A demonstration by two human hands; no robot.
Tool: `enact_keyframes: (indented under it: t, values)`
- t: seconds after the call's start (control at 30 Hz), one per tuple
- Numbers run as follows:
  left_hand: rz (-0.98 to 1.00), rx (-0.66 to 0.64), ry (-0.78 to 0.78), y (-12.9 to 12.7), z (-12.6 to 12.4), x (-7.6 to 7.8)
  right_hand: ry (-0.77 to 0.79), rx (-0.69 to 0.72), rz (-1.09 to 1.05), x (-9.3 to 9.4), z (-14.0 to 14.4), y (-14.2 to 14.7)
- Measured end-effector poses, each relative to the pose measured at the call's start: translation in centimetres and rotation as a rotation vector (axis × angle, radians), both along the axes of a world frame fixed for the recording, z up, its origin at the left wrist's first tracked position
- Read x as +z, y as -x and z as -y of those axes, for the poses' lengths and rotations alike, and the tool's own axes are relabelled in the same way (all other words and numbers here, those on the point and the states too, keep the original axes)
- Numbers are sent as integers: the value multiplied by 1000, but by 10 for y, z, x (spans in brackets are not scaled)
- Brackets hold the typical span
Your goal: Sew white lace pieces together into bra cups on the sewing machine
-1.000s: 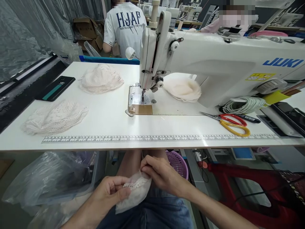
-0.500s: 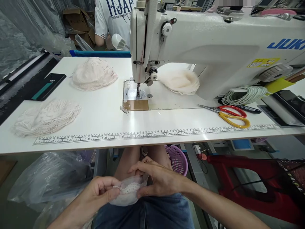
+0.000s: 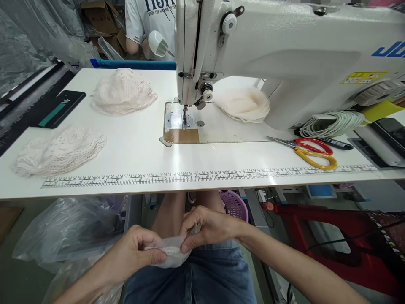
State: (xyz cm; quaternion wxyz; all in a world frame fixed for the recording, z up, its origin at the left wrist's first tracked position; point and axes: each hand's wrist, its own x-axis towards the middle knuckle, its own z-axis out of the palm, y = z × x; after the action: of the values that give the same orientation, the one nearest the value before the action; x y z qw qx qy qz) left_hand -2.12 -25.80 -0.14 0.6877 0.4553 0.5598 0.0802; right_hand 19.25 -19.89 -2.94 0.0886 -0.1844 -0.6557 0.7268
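Pinching lace piece (image 3: 172,253) tighter, hands closer

Bare forearms with no sleeves, bare left hand (image 3: 133,253) and right hand (image 3: 210,228), blue denim shorts (image 3: 202,278).

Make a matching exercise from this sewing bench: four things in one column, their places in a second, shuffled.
Things:
1. scissors
2. phone
3. lace-edged piece
4. purple basket

Places:
A. under the table
B. tabletop, far left edge
C. between both hands, over the lap
D. tabletop, right, beside the cord coil

Pairs: 1-D, 2-B, 3-C, 4-A
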Motion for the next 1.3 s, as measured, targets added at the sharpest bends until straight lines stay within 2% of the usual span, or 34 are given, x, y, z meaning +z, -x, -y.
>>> enact_keyframes:
  t: [0.07, 0.2, 0.3, 0.5, 0.6, 0.7, 0.77, 0.87, 1.07, 1.13, 1.2, 1.3]
  values:
    - [11, 28, -6, 1, 1, 1, -63, -2, 35, 0, 1, 0]
    - [44, 126, 31, 4, 5, 4, -337, -66, 121, 6, 3, 6]
    - [9, 149, 39, 6, 8, 8, -403, -60, 105, 11, 4, 10]
    - [10, -17, 54, 4, 0, 20, -341, 70, 7, 15, -4, 16]
    - [-14, -60, 54, -2, -7, 22, -154, 157, 17, 13, -11, 15]
    - [0, -47, 97, -4, -9, 21, 62, 211, 16, 7, -17, 8]
    - [1, -27, 128, -2, -6, 20, 115, 234, -3, 3, -18, 1]
    - [-7, -18, 125, 4, -2, 17, 71, 229, 37, 1, -15, -6]
    - [8, 5, 97, 12, 1, 13, -281, 54, 180, 11, -5, -2]
    - [25, 12, 106, 13, 2, 13, -334, 28, 194, 10, -3, 0]
    - [34, 12, 113, 15, 4, 13, -283, 41, 166, 6, -3, 2]
    - [29, -21, 90, 19, 6, 10, -94, 80, 78, -3, -3, 3]
